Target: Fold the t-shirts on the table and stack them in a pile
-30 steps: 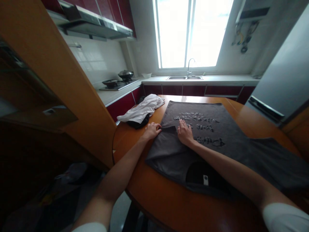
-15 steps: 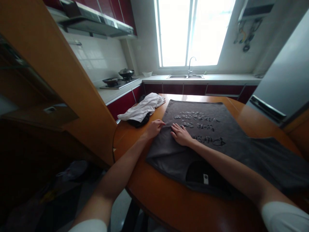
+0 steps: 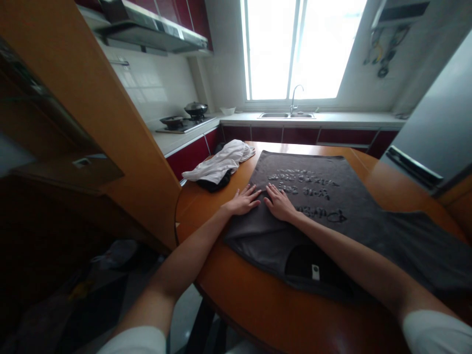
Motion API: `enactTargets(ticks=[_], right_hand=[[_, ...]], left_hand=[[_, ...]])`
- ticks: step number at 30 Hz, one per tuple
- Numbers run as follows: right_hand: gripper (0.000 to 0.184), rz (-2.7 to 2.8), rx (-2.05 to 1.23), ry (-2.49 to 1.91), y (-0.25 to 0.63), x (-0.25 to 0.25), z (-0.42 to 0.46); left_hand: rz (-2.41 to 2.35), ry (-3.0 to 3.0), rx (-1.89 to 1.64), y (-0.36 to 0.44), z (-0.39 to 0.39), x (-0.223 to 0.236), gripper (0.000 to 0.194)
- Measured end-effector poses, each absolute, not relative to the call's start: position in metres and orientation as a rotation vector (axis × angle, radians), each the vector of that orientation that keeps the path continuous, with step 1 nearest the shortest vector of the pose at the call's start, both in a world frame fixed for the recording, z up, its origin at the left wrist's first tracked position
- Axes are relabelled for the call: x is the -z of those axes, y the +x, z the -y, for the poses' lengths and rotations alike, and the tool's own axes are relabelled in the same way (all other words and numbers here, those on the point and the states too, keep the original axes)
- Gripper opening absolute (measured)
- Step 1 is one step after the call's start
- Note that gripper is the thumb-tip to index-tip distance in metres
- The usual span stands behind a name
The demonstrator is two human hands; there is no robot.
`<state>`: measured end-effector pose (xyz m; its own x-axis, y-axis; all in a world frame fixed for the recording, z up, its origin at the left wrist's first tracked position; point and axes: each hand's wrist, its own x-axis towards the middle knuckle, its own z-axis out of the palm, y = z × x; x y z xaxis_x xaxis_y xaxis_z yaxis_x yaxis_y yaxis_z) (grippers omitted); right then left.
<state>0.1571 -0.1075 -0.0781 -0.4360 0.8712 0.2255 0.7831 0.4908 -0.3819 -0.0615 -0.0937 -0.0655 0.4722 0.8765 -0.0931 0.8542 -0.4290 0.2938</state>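
A dark grey shirt point(image 3: 254, 246) with raised dark lettering is spread on the wooden table point(image 3: 236, 295). Its neckline, with a small pale label, faces me, and one sleeve stretches to the right. On the shirt's left edge my left hand point(image 3: 242, 200) lies flat with its fingers spread. My right hand point(image 3: 280, 202) rests palm down just beside it, fingers stretched out over the fabric near the lettering. Neither hand grips anything. The shirt's left sleeve cannot be seen.
Beyond my left hand, a white garment point(image 3: 221, 162) lies crumpled over a black one point(image 3: 214, 184) at the table's edge. A wooden partition point(image 3: 140, 147) rises at the left. A stove with pans, a sink point(image 3: 287, 116) and a fridge point(image 3: 424, 142) stand around the room.
My left hand has let go of the pinched shirt edge and now lies flat with spread fingers. My right hand stays on the shirt. The view has shifted slightly.
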Motion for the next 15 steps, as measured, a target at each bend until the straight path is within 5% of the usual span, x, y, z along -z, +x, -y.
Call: enactTargets(ticks=[15], right_hand=[[0.056,2.214,-0.164,-1.269,0.1582,0.0704,0.1112]], left_hand=[[-1.609,2.476,-0.422,-0.0627,0.0864,0.0568,0.060]])
